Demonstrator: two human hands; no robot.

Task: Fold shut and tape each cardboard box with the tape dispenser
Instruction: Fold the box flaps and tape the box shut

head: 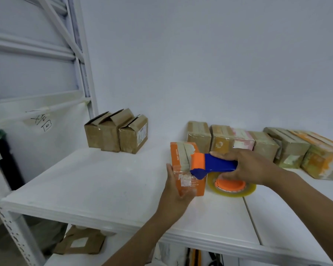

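Hands first: my left hand (176, 186) cups the orange box (186, 169) on the white shelf (104, 181), my right hand (252, 167) is wrapped round the tape dispenser (213, 166). I'd brace the box hard and drag tape flat over the seam (top looks closed). Dispenser's long axis runs left-right, roller end pointing left at the box. Beyond it, three brown boxes (116, 131) gape open.

I count one orange box (186, 169), one tape dispenser (215, 166), three brown boxes far left (115, 135), five taped boxes far right (258, 144).
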